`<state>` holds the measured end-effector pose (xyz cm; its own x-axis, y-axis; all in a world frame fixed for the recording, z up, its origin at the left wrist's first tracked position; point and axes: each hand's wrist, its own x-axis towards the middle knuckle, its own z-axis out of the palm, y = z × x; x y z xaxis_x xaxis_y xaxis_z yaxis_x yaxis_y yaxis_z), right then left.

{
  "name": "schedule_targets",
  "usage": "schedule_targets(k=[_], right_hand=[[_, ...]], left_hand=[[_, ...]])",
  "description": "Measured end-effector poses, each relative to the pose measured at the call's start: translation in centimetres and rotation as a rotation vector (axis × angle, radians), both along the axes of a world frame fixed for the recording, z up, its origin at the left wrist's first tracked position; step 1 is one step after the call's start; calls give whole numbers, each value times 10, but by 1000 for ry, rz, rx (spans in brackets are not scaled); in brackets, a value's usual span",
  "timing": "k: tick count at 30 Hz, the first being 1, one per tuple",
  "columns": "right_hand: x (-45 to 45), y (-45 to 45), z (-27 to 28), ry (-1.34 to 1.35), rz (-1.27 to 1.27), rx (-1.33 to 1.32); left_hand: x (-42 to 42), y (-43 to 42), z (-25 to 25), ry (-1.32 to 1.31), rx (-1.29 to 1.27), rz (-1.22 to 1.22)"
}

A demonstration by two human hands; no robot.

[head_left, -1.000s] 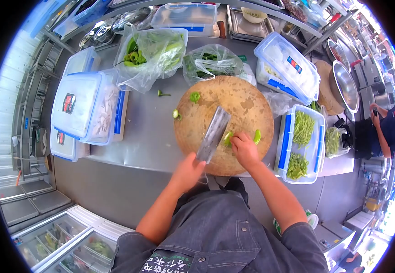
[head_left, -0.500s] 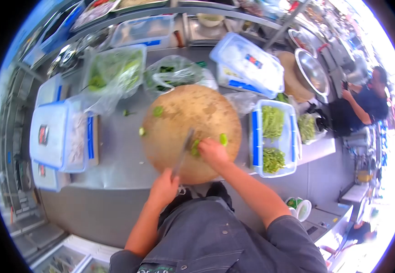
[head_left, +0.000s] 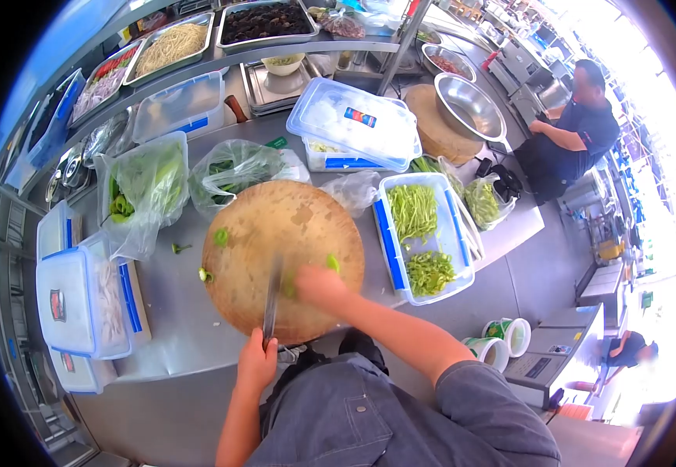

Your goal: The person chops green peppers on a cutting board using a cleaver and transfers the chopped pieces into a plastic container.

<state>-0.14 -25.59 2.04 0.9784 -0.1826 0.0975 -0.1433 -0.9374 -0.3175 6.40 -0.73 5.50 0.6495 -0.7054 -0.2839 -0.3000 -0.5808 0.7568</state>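
Observation:
My left hand [head_left: 257,359] is wrapped round the handle of a cleaver [head_left: 273,294], whose blade stands on edge over the round wooden chopping board [head_left: 318,210]. Right of the blade, my right hand [head_left: 318,285] is blurred by motion, low over the board. Beside its fingers is a smeared bit of green pepper [head_left: 289,284], and whether they grip it is unclear. Another green piece [head_left: 333,263] lies just beyond that hand. At the board's left side are a pepper piece [head_left: 222,237] and a pale-cored stem end [head_left: 206,275].
An open box [head_left: 462,274] of cut greens stands right of the board. Behind are bagged green peppers [head_left: 151,175], a lidded box [head_left: 353,121] and a steel bowl [head_left: 470,107]. Lidded boxes [head_left: 69,303] are stacked left. A person [head_left: 579,128] is at the upper right.
The view has swung, so the board and table appear further left and lower. The cleaver blade has turned from tilted to nearly upright, and my right hand has become blurred.

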Motion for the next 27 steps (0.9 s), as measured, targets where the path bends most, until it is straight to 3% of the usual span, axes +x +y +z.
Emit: schedule_targets(k=[6, 12, 18, 27], right_hand=[[1, -4, -2, -9, 20, 46], [3, -3, -8, 76, 16, 34], [3, -2, -5, 78, -1, 57], [-1, -8, -29, -137, 22, 161]], left_hand=[[2, 1, 1, 203, 43, 53], [-2, 2, -2, 54, 74, 7], [0, 1, 0, 90, 93, 8], [-2, 5, -13, 39, 91, 50]])
